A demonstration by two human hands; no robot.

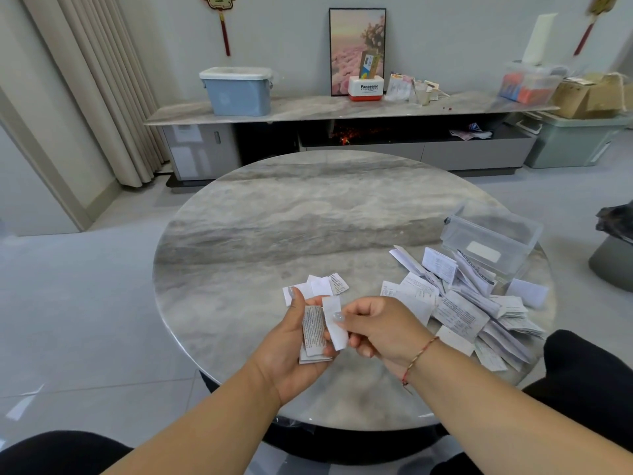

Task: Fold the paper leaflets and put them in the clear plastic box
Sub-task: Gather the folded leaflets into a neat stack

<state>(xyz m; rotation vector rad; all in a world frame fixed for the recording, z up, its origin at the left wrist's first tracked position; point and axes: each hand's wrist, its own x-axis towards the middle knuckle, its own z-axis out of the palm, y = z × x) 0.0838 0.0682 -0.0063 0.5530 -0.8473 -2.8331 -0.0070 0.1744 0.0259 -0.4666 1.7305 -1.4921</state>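
Folded leaflets (pixel 314 329) held; clear box (pixel 493 243) open.

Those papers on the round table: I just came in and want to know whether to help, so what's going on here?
A person is folding paper leaflets by hand. The left hand holds a small stack of folded leaflets, and the right hand pinches a white slip against it. A few folded pieces lie on the marble table just beyond the hands. A big pile of leaflets lies to the right, beside the clear plastic box.
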